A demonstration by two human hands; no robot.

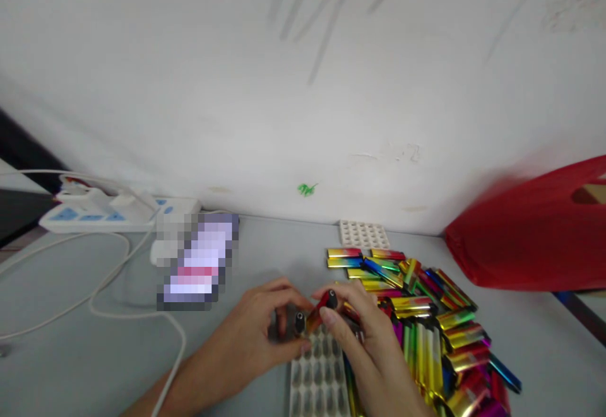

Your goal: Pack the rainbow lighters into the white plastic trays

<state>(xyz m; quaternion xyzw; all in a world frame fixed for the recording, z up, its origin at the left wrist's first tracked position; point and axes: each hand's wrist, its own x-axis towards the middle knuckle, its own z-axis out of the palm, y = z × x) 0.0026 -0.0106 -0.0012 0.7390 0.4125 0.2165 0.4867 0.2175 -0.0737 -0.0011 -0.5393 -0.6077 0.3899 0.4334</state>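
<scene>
Where the right hand (374, 338) pinches, a red tube (318, 313) is held aslant.

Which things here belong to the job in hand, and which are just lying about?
Apparently in use:
left hand
right hand
shiny coloured pieces
gridded tray

Apparently idle:
power strip
white cable
pixelated screen
red bag
white grid block, perhaps

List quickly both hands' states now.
Left hand: curled about a black-tipped piece; grip cannot be told.
Right hand: closed, holding a red tube.
</scene>
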